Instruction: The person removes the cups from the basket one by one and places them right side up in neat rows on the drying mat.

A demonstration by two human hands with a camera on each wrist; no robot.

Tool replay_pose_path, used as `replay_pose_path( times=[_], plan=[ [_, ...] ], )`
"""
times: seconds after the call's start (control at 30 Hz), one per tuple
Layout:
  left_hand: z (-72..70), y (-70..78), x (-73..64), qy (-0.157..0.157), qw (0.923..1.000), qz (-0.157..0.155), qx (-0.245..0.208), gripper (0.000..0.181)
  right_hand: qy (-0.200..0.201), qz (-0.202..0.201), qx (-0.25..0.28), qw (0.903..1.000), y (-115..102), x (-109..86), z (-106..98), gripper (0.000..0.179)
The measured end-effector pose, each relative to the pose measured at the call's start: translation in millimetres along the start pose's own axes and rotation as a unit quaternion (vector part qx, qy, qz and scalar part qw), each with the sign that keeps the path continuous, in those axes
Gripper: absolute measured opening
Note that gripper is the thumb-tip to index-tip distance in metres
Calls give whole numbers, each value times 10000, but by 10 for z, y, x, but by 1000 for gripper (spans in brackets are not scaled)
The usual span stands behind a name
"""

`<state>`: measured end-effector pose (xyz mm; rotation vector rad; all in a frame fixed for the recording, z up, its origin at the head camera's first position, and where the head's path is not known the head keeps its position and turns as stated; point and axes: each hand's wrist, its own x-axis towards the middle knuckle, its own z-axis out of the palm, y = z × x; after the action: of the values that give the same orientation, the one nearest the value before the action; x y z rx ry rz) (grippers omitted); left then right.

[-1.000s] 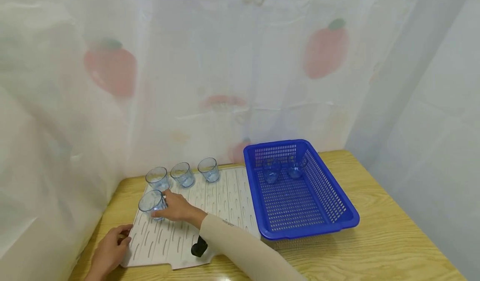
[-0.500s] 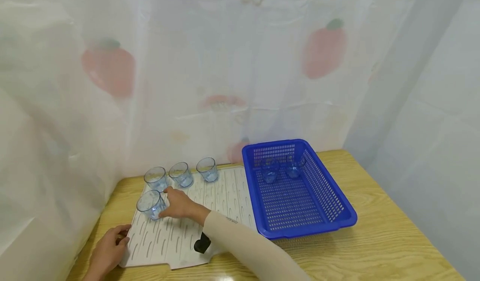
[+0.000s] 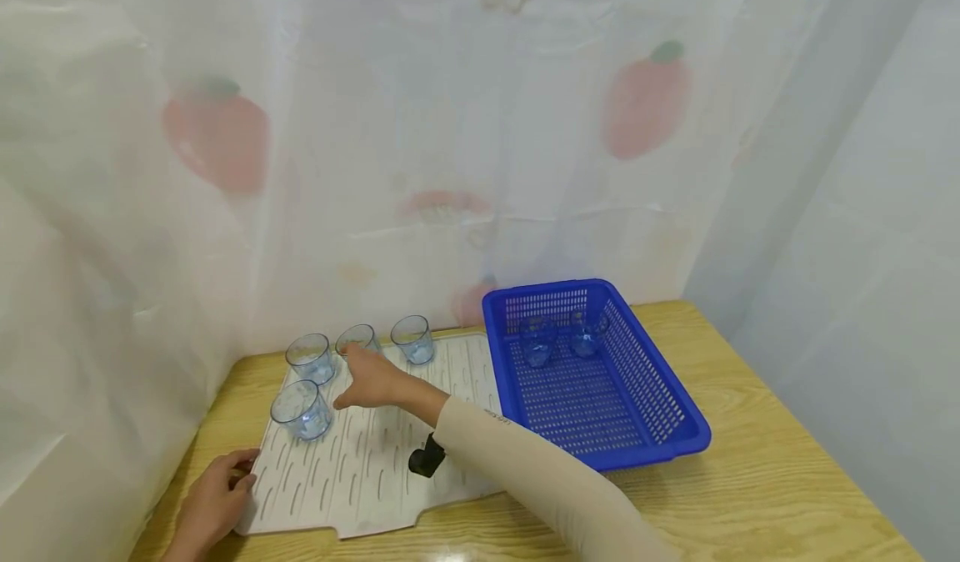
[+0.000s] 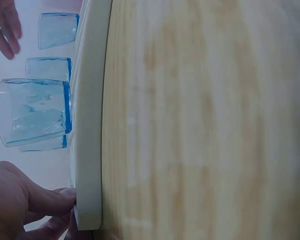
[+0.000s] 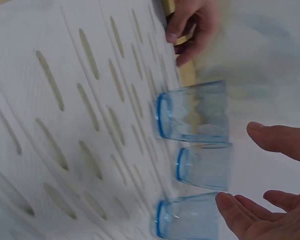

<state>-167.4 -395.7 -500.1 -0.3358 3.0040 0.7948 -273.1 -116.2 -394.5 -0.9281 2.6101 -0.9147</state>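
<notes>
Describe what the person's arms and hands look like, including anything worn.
The right hand is bare, its arm in a smooth, close-fitting beige fabric sleeve with small dark markings, too small to read. A small black block shows by its cuff. The left hand is bare too, no sleeve visible.

the right grip point(image 3: 372, 377) partly hides the middle rear glass point(image 3: 359, 336).

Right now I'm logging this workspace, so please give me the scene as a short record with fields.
Left hand: grips left edge of white slot-patterned rectangular board
Right hand: open, over the board, holding nothing
On board: four upright clear-blue glass tumblers, three along the back, one nearer
Right of board: blue perforated plastic basket with two more tumblers
Surface: wood-grain table
</notes>
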Motion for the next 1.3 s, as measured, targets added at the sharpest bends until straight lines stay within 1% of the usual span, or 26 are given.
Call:
replay_pose_path(
  times=[0.07, 0.13, 0.3, 0.4, 0.57, 0.7, 0.83, 0.93, 1.1, 1.2, 1.3],
  plan=[
    [3, 2, 2, -9, 10000, -14, -5, 42, 13, -123, -27, 9999, -5, -49, -110, 87],
    [4, 8, 4, 1, 10000, -15, -4, 42, 33, -226, 66, 9997, 0, -102, -222, 87],
    [3, 6, 2, -17, 10000, 6, -8, 42, 57, -395, 624, 9973, 82, -267, -481, 86],
    [0, 5, 10, -47, 10000, 0, 9, 42, 160, -481, 971, 9940, 176, -376, -614, 85],
    [3, -18, 29, -62, 10000, -7, 38, 42, 474, -554, 1278, 9891, 340, -548, -844, 83],
    [17, -36, 33, -61, 10000, 4, 42, 42, 659, -539, 1547, 9843, 498, -664, -1016, 81],
    [21, -41, 47, -71, 10000, 37, 25, 42, 942, -616, 1718, 9787, 679, -776, -1175, 79],
    [28, -40, 59, -68, 10000, 57, 13, 42, 1229, -676, 1711, 9752, 820, -859, -1291, 77],
    [47, -57, 73, -68, 10000, 51, 2, 42, 1660, -660, 1716, 9688, 1070, -999, -1480, 76],
    [49, -68, 72, -76, 10000, 28, -10, 42, 1823, -624, 1743, 9657, 1234, -1074, -1563, 76],
    [38, -73, 56, -84, 9999, -60, -15, 42, 1917, -565, 1724, 9645, 1391, -1135, -1614, 77]
  ],
)
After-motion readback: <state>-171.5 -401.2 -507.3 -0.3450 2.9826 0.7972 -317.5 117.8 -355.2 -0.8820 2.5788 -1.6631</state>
